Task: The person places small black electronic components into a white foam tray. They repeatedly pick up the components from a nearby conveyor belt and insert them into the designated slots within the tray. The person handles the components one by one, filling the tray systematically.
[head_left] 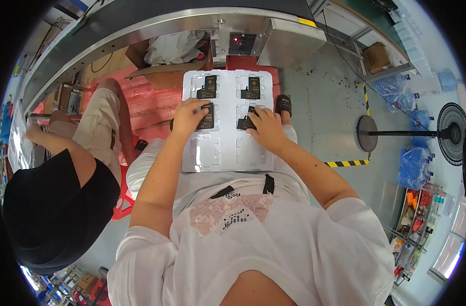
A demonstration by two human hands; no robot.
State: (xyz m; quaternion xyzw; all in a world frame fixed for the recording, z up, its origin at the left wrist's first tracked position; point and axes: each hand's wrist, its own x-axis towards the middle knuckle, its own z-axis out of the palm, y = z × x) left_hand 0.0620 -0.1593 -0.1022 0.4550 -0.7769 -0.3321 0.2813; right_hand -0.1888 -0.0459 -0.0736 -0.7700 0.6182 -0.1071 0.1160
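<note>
- Left hand (188, 116) has fingers bent over the middle-left black part (208, 121); right hand (268, 128) sits loosely spread on the middle-right black part (241, 124). Can't tell if either is actually pinching.
- Those 2 are in the white tray's (227, 153) middle row.
- Imo: light fingertips, edges only, tray level.
- Upper-left black part (210, 87) shows a gold bolt symbol; its small print isn't legible.

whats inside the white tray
Four black pieces sit in the tray, in its far and middle rows. Left fingers and right fingers partly cover the middle two; what lies beneath is hidden.
</note>
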